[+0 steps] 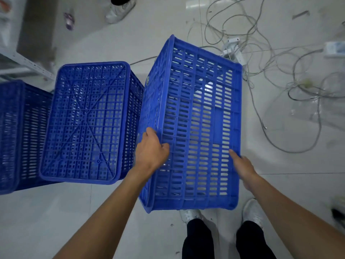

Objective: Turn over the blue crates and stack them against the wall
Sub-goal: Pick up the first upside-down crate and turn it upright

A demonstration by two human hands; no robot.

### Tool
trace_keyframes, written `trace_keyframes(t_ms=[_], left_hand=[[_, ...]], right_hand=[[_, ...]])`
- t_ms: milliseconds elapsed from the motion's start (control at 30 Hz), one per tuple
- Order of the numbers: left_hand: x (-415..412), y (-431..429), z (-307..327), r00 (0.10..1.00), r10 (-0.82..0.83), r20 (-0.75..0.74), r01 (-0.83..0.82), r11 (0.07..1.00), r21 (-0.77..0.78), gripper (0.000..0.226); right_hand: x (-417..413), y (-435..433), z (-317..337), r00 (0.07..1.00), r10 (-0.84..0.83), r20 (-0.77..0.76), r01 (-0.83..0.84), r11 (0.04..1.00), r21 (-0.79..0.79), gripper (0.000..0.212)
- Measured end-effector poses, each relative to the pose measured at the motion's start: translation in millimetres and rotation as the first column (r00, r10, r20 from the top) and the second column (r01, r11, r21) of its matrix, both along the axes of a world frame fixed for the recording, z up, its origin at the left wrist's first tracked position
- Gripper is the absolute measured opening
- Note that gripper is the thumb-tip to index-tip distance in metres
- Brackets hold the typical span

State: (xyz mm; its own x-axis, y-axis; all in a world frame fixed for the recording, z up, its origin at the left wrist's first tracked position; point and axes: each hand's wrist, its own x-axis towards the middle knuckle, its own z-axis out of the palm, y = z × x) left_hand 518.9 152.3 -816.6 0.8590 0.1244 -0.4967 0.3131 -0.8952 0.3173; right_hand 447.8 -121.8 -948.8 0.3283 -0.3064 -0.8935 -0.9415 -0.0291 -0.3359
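I hold a blue slatted crate (197, 113) tipped on its side above the floor, a long slatted wall facing up. My left hand (152, 148) grips its left edge, thumb on the slatted wall. My right hand (242, 165) holds the right edge, fingers curled under the rim. To the left stands an upside-down blue crate (87, 118), its perforated base facing up. At the far left edge is another blue crate (13, 131), also base up.
Grey cables (280, 75) and a white power strip (233, 49) lie tangled on the tiled floor at the right. A white metal shelf frame (24, 62) stands at the upper left. Another person's white shoe (119, 10) is at the top. My own shoes are below the crate.
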Motion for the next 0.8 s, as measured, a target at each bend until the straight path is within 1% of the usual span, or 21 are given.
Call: trace_keyframes(t_ms=[100,133,200,233,267,333,433,600,700,800], left_hand=[[4,12,-3,0.999,0.033,-0.037,-0.035,0.997,-0.066,0.034],[5,15,-4,0.998,0.049,-0.048,-0.054,0.994,-0.093,0.034],[6,20,-9,0.993,0.087,-0.079,-0.097,0.987,-0.13,0.034],[6,20,-11,0.99,0.105,-0.097,-0.119,0.983,-0.143,0.034],[5,19,-13,0.985,0.128,-0.116,-0.146,0.976,-0.16,0.032],[-1,13,-18,0.974,0.177,-0.139,-0.204,0.955,-0.216,0.027],[-11,-8,-26,0.958,0.24,-0.157,-0.279,0.91,-0.308,0.022],[-24,-51,-49,0.932,0.299,-0.203,-0.354,0.865,-0.356,0.022],[-29,-69,-60,0.921,0.321,-0.221,-0.382,0.852,-0.358,0.021],[-33,-78,-70,0.91,0.352,-0.219,-0.41,0.843,-0.348,0.022]], right_hand=[[-2,6,-1,0.993,-0.105,0.062,0.106,0.994,-0.01,0.08],[-1,7,-1,0.988,-0.138,0.069,0.139,0.99,-0.011,0.083],[2,5,1,0.981,-0.186,0.064,0.188,0.982,-0.032,0.102],[4,4,4,0.977,-0.199,0.076,0.204,0.978,-0.053,0.102],[6,2,8,0.975,-0.199,0.094,0.208,0.974,-0.094,0.096],[9,-7,17,0.98,-0.161,0.12,0.183,0.962,-0.204,0.083],[10,-31,28,0.99,-0.083,0.117,0.118,0.936,-0.331,0.078],[6,-79,39,0.994,-0.007,0.109,0.05,0.916,-0.399,0.072],[2,-96,41,0.995,0.011,0.101,0.031,0.915,-0.402,0.073],[-1,-106,41,0.992,0.006,0.122,0.042,0.922,-0.386,0.07]])
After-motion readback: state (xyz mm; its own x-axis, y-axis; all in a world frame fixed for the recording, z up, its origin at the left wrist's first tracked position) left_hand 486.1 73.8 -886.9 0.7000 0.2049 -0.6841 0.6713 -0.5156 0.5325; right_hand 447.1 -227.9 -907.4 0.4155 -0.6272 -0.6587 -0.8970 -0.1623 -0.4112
